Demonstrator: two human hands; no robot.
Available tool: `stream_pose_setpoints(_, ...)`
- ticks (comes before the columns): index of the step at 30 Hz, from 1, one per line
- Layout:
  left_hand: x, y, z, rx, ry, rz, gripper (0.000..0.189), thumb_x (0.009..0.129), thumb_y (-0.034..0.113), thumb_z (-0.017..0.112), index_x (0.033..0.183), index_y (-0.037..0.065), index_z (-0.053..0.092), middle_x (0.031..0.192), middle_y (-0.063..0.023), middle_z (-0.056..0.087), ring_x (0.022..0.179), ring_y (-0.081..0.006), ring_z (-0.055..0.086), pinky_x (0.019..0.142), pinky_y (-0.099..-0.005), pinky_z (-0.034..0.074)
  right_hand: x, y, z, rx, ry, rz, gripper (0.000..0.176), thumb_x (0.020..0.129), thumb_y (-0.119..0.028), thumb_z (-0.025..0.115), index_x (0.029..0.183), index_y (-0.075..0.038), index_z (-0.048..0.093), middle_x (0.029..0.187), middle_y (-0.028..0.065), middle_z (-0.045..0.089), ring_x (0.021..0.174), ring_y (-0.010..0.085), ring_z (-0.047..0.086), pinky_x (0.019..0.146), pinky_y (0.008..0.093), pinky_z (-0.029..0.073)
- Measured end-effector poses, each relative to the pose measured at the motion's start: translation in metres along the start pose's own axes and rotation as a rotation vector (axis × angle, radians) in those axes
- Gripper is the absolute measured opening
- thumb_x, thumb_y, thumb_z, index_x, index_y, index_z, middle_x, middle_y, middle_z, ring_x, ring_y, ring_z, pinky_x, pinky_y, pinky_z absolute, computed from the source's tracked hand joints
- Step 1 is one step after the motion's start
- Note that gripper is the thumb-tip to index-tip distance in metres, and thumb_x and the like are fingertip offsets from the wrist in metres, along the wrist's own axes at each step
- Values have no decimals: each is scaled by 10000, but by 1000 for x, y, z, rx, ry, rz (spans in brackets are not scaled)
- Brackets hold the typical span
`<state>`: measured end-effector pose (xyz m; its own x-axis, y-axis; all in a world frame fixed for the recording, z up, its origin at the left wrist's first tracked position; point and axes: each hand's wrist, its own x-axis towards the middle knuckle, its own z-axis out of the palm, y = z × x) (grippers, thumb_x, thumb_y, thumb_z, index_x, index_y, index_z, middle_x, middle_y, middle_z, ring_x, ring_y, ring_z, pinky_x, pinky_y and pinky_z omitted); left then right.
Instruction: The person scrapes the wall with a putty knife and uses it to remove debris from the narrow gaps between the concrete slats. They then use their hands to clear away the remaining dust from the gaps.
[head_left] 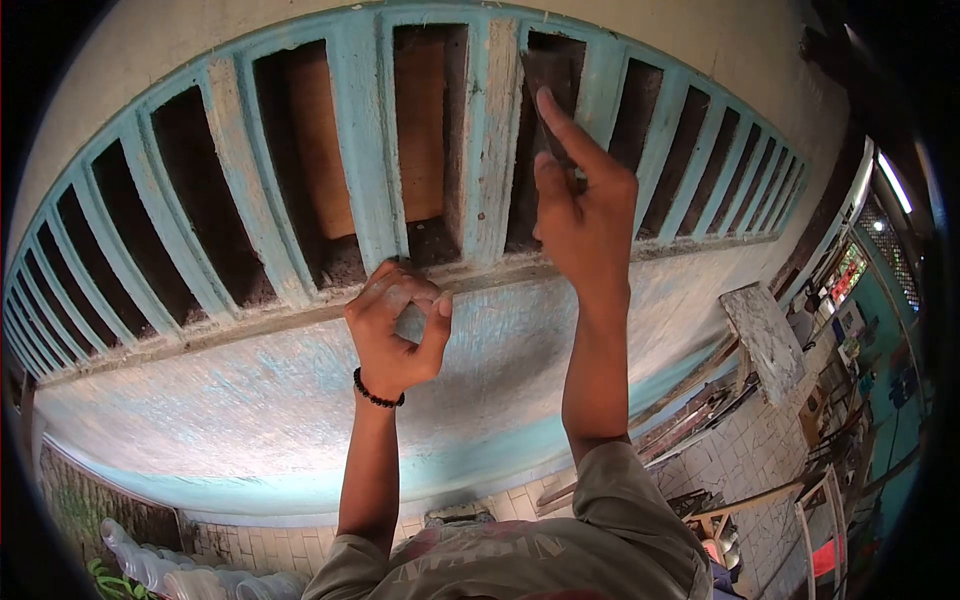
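My right hand (590, 205) is raised to a turquoise barred opening in the wall. Its fingers are closed around a flat, dark scraper (551, 80), with the index finger stretched along the blade. One blade edge lies close against a worn wooden bar (494, 130) with patchy paint; the scraper's handle is hidden in the palm. Lower down, my left hand (395, 325), with a black bead bracelet (377, 390) at the wrist, rests against the sill (510, 280). Its fingers are curled and the thumb nearly meets them in a ring, with nothing visible between.
Below the sill the wall (520, 370) shows scuffed white and turquoise paint. Orange-brown board (320, 140) stands behind some bars. At right are a marbled panel (765, 335), timber and clutter on a tiled floor. Clear plastic containers (165, 570) lie at lower left.
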<state>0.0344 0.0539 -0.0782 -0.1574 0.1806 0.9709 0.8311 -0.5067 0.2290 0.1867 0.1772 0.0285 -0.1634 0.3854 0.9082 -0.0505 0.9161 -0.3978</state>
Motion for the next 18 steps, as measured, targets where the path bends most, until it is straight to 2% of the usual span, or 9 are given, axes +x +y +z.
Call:
stream_pose_setpoints(1,0,0,0,-9,-1,-1,122,792,69,728,706,54,643,668,-59,652,635,-229,617,650,-318,500,3,-3,-2,-10,-19,49,529,879,44,583,1388,-68,670,614,109,610,503,116,545,574,300,472)
stream_pose_setpoints(6,-2,0,0,-11,9,-2,123,796,69,727,705,57,644,658,-59,647,625,-224,611,646,-320,494,-10,4,-2,-5,5,-39,531,879,37,581,1387,-83,676,558,82,564,500,90,516,572,279,449)
stream_pose_setpoints(10,1,3,0,-5,-2,-5,128,797,70,727,701,57,642,658,-57,647,623,-223,611,657,-321,497,7,0,-2,25,-6,22,527,881,28,584,1387,-88,678,552,68,545,486,78,492,577,261,446)
stream_pose_setpoints(18,1,1,1,-2,4,15,147,802,77,730,692,53,636,667,-62,657,626,-228,617,677,-327,504,3,1,-3,84,-20,38,525,891,23,584,1393,-100,678,580,28,577,494,41,468,536,250,419)
